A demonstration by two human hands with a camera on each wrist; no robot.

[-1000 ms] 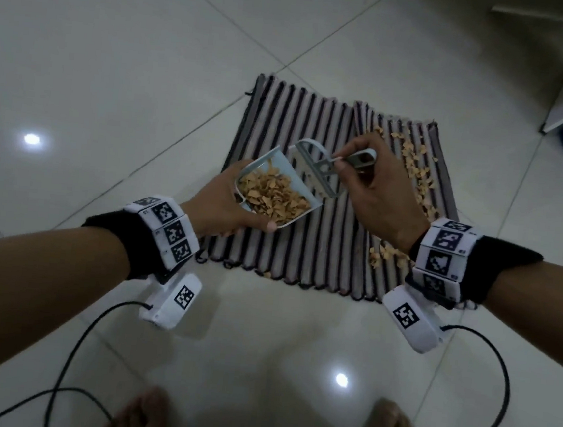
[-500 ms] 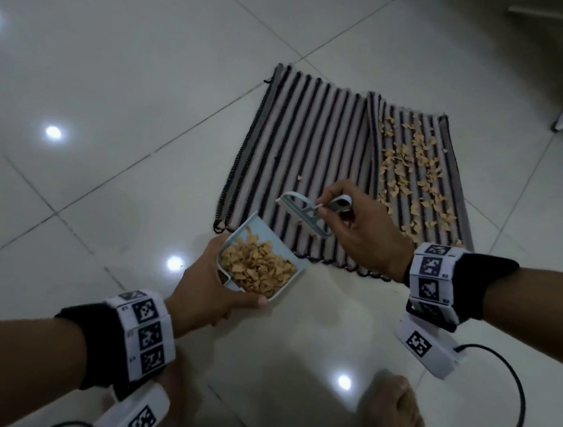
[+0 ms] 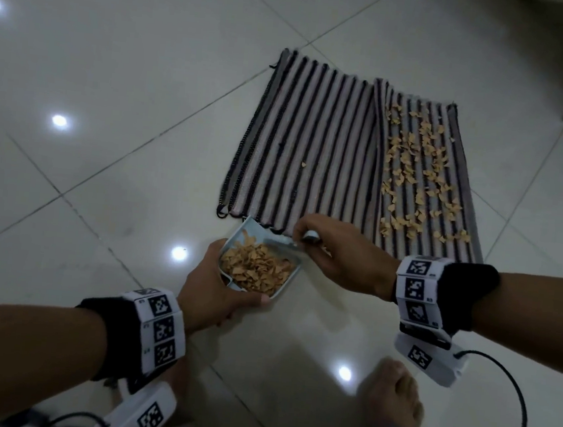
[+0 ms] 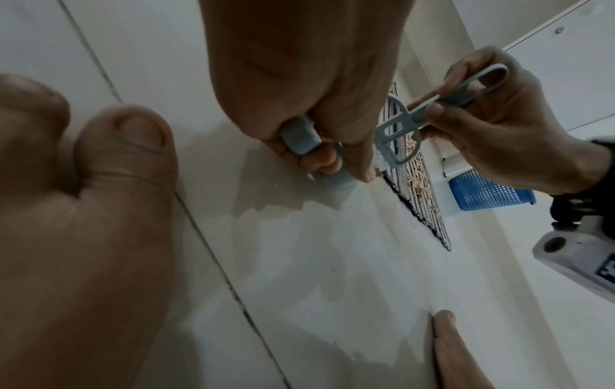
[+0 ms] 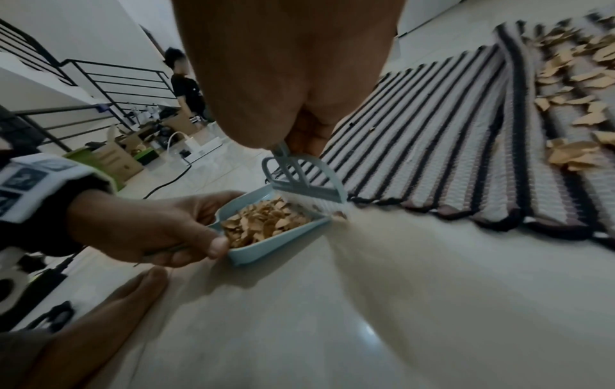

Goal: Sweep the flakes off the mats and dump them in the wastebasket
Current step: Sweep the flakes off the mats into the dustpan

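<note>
Flakes heaped in dustpan on floor, at mats' 6 o'clock edge; more at 3 o'clock. Light, brittle, apt to scatter. Left hand gripping dustpan handle, right hand pinching brush.

dim, grainy frames; ceiling-light glare spots on glossy floor tiles; wrist views warped, edges blurred.

Landmark: left mat, flat on floor. Right mat beside it to the right, edges overlapping; loose flakes on right mat. Dustpan at left mat's near edge, flake pile in it. Brush over dustpan's far rim. Wastebasket beyond the mats, to the right.
</note>
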